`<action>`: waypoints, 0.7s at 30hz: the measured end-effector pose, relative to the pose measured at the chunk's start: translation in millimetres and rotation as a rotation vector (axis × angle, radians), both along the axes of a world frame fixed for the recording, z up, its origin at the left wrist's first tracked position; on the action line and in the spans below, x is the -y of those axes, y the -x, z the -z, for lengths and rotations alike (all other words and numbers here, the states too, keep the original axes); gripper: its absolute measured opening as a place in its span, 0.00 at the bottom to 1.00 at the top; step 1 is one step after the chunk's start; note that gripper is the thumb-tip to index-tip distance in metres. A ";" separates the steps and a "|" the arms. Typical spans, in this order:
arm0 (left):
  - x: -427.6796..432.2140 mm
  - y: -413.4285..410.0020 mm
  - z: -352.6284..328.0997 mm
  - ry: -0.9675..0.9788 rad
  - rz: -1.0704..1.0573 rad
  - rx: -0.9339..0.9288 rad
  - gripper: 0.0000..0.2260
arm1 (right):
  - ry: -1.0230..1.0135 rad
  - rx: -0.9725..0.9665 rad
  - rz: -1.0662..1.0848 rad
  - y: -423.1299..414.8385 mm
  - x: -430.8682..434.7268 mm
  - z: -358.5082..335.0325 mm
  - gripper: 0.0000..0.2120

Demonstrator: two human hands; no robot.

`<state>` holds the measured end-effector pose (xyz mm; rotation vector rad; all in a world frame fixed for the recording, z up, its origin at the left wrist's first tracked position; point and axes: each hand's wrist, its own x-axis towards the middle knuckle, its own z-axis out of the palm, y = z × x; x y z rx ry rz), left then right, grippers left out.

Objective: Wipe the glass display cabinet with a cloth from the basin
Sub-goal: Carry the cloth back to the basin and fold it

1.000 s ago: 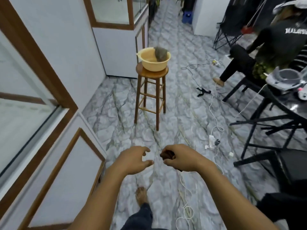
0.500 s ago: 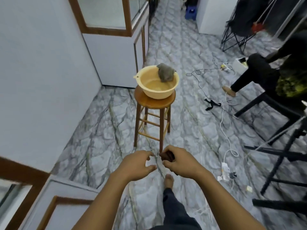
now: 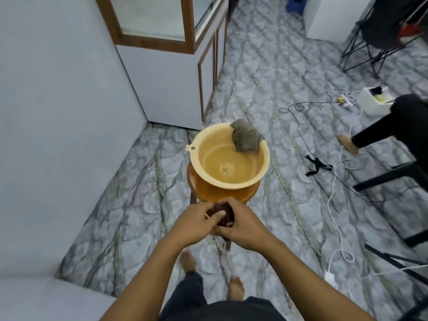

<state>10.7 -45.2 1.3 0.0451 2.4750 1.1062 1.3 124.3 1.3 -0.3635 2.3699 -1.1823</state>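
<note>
Bare marbled floor (image 3: pixel 273 72) is seen ahead of and to the right of the hands, running away in a long lane. To the left of the hands the lane is closed off by a plain pale wall (image 3: pixel 60 112), whose corner edge stands ahead and left of them. Beyond that corner, farther ahead of the hands, the glass display cabinet (image 3: pixel 162 22) is set, its wood-framed pane above a white base. Well to the right of the hands the floor is crossed by loose cables (image 3: pixel 333 195), and a seated person's leg (image 3: pixel 370 135) and dark chair legs (image 3: pixel 389 177) are found there.

Directly ahead of the hands, very close, a round wooden stool (image 3: pixel 222 193) is placed, and a yellow basin (image 3: pixel 228 156) is carried on it. A grey cloth (image 3: pixel 246 139) is draped over the basin's far right rim, well clear of both hands.

The left hand (image 3: pixel 196 224) and the right hand (image 3: pixel 243 228) are brought together just short of the stool's near edge. A small dark bundle (image 3: pixel 223 214) is gripped between them: the fingers of both hands are curled closed around it, the left thumb lying across its top. What the bundle is cannot be told.
</note>
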 end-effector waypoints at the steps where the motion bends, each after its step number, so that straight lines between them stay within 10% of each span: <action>1: 5.7 16.7 0.4 -0.014 0.026 0.001 0.08 | 0.004 0.009 0.006 12.4 4.0 2.4 0.25; 11: 75.3 124.7 18.4 -0.278 0.140 0.227 0.06 | 0.425 0.369 0.429 84.3 4.0 2.7 0.07; 16: 68.8 143.8 16.8 -0.326 0.160 0.262 0.06 | 0.278 0.408 0.297 96.7 14.2 6.4 0.18; 21: 56.7 151.2 15.5 -0.486 0.085 0.326 0.11 | 0.211 0.291 0.261 118.9 10.1 12.6 0.08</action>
